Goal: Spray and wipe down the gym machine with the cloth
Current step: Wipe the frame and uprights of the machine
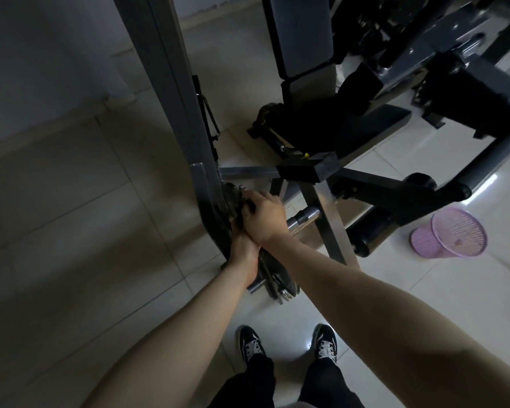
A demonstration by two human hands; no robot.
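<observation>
1. The gym machine [171, 92] stands straight ahead. Its grey upright post runs down to a dark curved base on the tiled floor [71, 231].
2. Both hands meet at that base, the right hand [262, 217] lying over the left hand [243, 254].
3. The right fingers curl tightly around a dark wad [246, 208] pressed against the frame. The light is too dim to tell whether it is the cloth or a machine part.
4. The left palm presses against the dark base. Its fingers are hidden under the right hand, so I cannot tell how they lie.
5. Just right of the hands, a chrome peg [304, 218] juts out, and grey crossbars close in around them.
6. Dark round plates [273, 278] stand on edge under the right forearm.
7. A padded backrest [302, 36] rises behind.
8. A purple mesh basket [424, 240] lies tipped on its side, well to the right.
9. 2 black lace-up shoes [252, 346] stand near the bottom of the view.
</observation>
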